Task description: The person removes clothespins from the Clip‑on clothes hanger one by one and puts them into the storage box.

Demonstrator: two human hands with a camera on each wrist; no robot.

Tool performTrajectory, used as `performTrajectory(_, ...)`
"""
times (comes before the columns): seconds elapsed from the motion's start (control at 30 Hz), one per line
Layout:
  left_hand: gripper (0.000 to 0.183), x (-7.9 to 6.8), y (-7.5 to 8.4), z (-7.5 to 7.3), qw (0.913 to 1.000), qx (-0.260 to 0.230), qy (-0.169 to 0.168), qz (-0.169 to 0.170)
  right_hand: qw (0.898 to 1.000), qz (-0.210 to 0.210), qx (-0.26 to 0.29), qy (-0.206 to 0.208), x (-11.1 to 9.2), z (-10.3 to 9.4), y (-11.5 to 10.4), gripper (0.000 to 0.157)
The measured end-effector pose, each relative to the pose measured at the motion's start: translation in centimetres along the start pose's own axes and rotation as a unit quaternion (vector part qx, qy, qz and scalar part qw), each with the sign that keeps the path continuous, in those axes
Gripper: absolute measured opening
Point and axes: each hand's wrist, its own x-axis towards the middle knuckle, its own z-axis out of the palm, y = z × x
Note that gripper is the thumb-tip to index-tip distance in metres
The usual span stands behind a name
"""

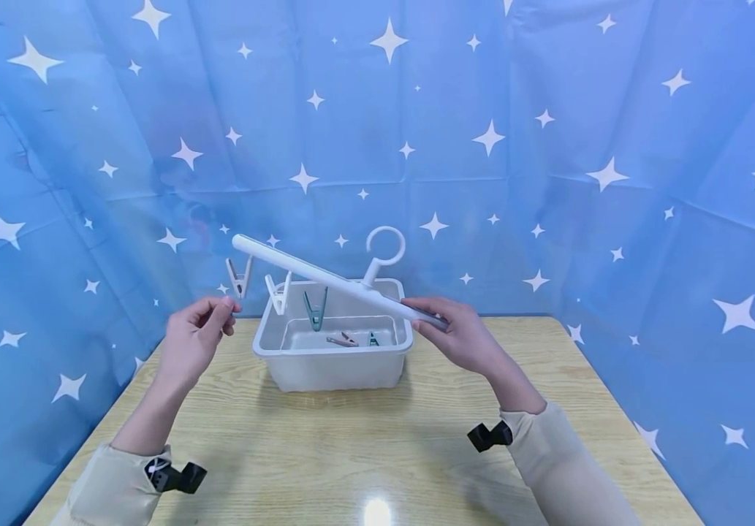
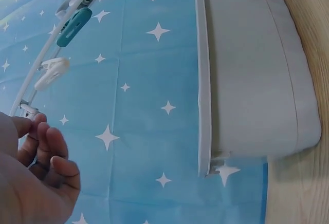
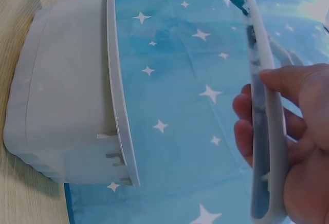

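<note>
Pinching pale-pink plastic clothespin (image 1: 241, 287) by lower tip with left hand (image 1: 193, 340), at 9 o'clock of grey rectangular plastic tub (image 1: 334, 372). Gripping white ring-hooked plastic hanger (image 1: 324, 278) at 4 o'clock end with right hand (image 1: 456, 336). Counting three clothespins on hanger, including white plastic clothespin (image 1: 278, 302) and green plastic clothespin (image 1: 315, 315); at least two more clips (image 1: 343, 342) inside tub. Slanting forearms (image 1: 153, 416) inward.

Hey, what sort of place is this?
Probably a curtained-off tabletop recording setup: a blue star-patterned curtain hangs behind and beside a wood-grained table, and a black device sits at each wrist.
</note>
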Motion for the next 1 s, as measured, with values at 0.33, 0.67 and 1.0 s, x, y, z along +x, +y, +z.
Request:
performTrajectory(0.33, 0.036, 0.5, 0.4, -0.1, 0.9764, -0.185, -0.096, -0.056, 1.000, 0.004, 0.009, 0.004, -0.1, -0.2, -0.2, 0.038)
performTrajectory(0.67, 0.043, 1.5, 1.2, 0.1, 0.9172, -0.352, -0.183, -0.033, 0.999, -0.003, 0.043, -0.004, 0.0, 0.0, 0.0, 0.038)
performTrajectory(1.0, 0.050, 2.0, 1.7, 0.2, 0.8552, -0.465, -0.226, -0.032, 0.998, -0.009, 0.053, -0.012, -0.1, 0.1, 0.0, 0.039)
